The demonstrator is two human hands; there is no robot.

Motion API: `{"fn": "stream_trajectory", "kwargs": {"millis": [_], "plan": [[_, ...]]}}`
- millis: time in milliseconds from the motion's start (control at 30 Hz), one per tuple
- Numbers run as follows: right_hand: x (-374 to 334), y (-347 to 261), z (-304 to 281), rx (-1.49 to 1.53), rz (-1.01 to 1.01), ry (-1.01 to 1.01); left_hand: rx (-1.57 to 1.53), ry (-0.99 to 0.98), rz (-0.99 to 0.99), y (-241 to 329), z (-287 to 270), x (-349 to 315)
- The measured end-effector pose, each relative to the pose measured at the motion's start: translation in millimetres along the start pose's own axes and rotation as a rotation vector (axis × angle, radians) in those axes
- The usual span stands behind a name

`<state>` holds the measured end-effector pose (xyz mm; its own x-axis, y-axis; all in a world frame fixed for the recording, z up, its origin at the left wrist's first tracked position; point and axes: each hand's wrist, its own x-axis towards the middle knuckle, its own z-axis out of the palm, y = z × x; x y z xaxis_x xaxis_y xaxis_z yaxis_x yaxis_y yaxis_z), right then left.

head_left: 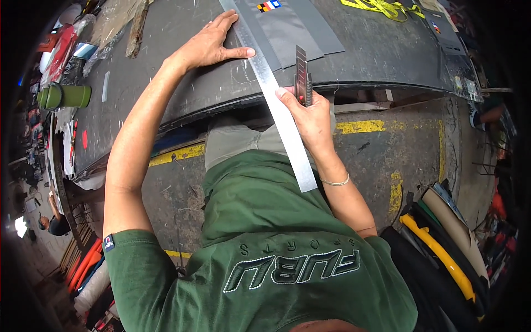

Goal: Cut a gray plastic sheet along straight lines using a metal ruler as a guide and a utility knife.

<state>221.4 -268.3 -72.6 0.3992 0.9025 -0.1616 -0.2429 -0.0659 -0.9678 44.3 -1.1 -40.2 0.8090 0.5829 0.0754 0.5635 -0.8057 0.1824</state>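
Note:
A long metal ruler (pixel 275 91) lies slantwise over the dark worktable, its near end jutting past the table edge in front of my green shirt. My left hand (pixel 213 44) rests on the table beside it, fingers stretched, with the thumb and fingertips on the ruler. In my right hand (pixel 310 113) is a snap-off utility knife (pixel 302 83), blade pointing up and away from me. The right thumb is close against the ruler's edge; whether it presses there I cannot tell. Grey sheets (pixel 293 36) with a small multicoloured patch (pixel 269 6) lie right of the ruler, partly beneath it.
The worktable (pixel 166 102) has a curved-looking near edge. A green bottle (pixel 66 96) stands at the left, near plastic wrappings and a wooden strip (pixel 137 30). Yellow tape (pixel 381 8) lies at the far right. Rolls of material (pixel 440 254) lean at lower right. Another person (pixel 53 221) is far left.

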Motion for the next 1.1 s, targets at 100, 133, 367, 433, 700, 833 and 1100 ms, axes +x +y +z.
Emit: {"fn": "stream_trajectory", "kwargs": {"millis": [100, 133, 367, 433, 700, 833, 1100], "plan": [[-2, 0, 5, -0.011, 0.002, 0.031, 0.002, 0.01, -0.015, -1, 3, 0], [-2, 0, 5, -0.015, 0.011, 0.046, 0.016, 0.014, -0.016, -2, 5, 0], [-4, -4, 6, -0.021, 0.057, 0.057, 0.089, 0.092, 0.038, -15, 25, 4], [-4, -4, 7, -0.009, 0.051, 0.051, 0.083, 0.09, 0.038, -16, 26, 4], [-1, -10, -10, -0.195, 0.089, 0.0, 0.068, -0.009, -0.014, 5, 0, -1], [-12, -23, -23, -0.477, -0.16, 0.098, 0.119, -0.082, -0.035, 17, -13, 1], [22, -64, 10, -0.656, -0.427, -0.037, 0.148, -0.209, -0.039, 32, -32, 10]]}}
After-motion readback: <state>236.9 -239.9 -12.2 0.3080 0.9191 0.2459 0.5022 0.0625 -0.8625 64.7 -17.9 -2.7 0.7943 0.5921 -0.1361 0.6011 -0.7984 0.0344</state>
